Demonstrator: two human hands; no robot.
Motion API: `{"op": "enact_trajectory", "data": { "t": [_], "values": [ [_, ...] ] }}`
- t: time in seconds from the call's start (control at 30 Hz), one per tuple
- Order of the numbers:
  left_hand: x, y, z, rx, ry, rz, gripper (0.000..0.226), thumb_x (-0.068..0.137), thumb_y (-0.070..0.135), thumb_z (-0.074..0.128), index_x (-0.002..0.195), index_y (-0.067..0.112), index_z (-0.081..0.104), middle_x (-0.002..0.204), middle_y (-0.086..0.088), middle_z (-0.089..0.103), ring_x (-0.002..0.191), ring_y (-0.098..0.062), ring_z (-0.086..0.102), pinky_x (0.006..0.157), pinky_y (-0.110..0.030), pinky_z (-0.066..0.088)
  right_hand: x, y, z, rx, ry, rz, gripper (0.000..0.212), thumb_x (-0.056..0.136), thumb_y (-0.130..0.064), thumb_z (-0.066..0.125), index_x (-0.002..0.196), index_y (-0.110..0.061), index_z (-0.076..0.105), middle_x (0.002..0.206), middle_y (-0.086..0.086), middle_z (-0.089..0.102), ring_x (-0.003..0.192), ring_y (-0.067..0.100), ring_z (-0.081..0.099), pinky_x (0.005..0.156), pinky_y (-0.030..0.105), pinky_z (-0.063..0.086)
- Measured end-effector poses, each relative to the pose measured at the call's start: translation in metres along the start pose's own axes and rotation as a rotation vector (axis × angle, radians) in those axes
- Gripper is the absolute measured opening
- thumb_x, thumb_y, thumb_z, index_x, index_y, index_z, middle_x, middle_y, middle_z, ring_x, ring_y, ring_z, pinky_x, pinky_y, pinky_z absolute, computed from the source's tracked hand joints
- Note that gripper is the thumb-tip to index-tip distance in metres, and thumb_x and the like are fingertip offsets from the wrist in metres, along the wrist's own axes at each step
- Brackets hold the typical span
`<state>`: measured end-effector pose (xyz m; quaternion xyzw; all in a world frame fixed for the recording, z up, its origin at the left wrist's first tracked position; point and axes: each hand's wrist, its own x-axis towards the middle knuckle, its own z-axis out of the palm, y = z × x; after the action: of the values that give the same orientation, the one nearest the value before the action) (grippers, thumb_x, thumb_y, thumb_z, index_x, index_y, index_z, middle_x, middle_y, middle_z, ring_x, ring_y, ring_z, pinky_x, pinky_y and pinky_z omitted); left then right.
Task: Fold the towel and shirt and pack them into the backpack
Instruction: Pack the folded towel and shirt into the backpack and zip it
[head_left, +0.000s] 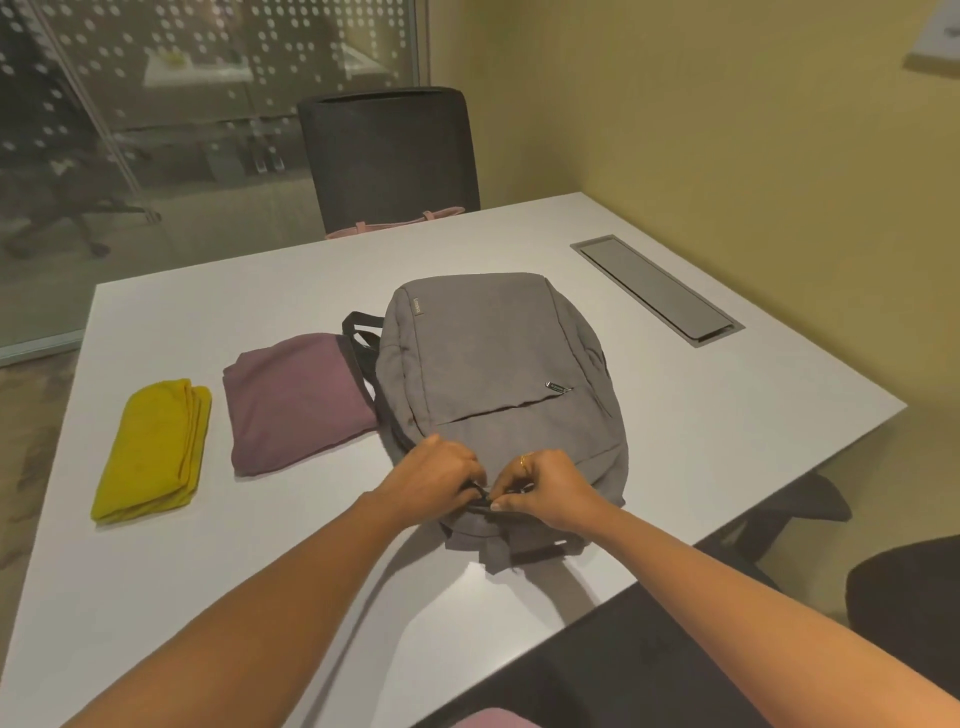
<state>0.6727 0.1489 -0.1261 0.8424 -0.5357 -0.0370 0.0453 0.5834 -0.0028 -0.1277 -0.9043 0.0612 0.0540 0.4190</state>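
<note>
Backpack (498, 374) gripped at its near edge.
I see the fingers (511, 500) of left hand (434, 480) and right hand (550, 491) pinching its dark zip strip (480, 500); it lies flat on the worktop (701, 441), folded shirt (296, 400) just beside it, folded towel (153, 452) farther left.

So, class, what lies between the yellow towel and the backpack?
The folded purple shirt, seen in the head view. It lies close against the backpack, with a bare strip of table between it and the towel.
</note>
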Motion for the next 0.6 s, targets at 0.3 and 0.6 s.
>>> {"op": "enact_trajectory", "data": {
  "t": [0.3,0.6],
  "values": [
    [-0.006,-0.018,-0.021,-0.467,0.264,-0.274,0.021,0.084,0.026,0.065,0.096,0.011,0.073,0.092,-0.005,0.071,0.083,-0.019,0.063,0.076,-0.027,0.05,-0.021,0.031,-0.059,0.083,0.159,0.156,0.011,0.073,-0.007,0.077,0.072,-0.016,0.071,0.069,-0.007,0.065,0.056,-0.004,0.059,0.055,0.003,0.043],
    [0.006,-0.025,-0.035,-0.556,0.394,-0.346,0.016,0.085,0.02,0.064,0.09,0.008,0.073,0.088,-0.009,0.071,0.077,-0.018,0.06,0.074,-0.034,0.051,-0.013,0.058,-0.084,0.165,0.345,0.284,0.01,0.077,-0.004,0.072,0.087,-0.001,0.07,0.081,0.006,0.065,0.065,0.01,0.056,0.052,0.006,0.043]
  ]
}}
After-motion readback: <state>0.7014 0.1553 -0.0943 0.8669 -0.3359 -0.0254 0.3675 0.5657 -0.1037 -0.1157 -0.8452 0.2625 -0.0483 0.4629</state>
